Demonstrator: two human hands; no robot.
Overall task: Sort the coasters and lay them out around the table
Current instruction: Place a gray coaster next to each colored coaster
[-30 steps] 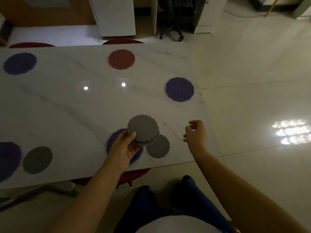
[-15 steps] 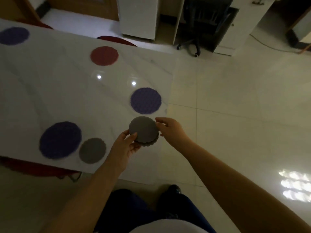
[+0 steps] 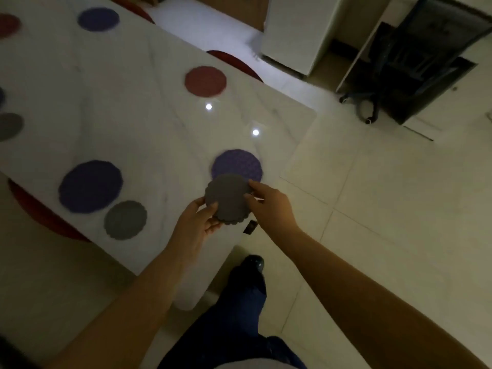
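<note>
While the left hand grips the grey coasters, the right hand pinches their edge; a purple coaster lies just beyond both hands.

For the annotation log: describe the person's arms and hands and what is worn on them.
Both are bare: the left hand and right hand wear no gloves, and no ring, watch or band shows in this dim picture. The left forearm and right forearm show no sleeve up to the frame's edge. Below them are dark blue trousers and a dark shoe.
</note>
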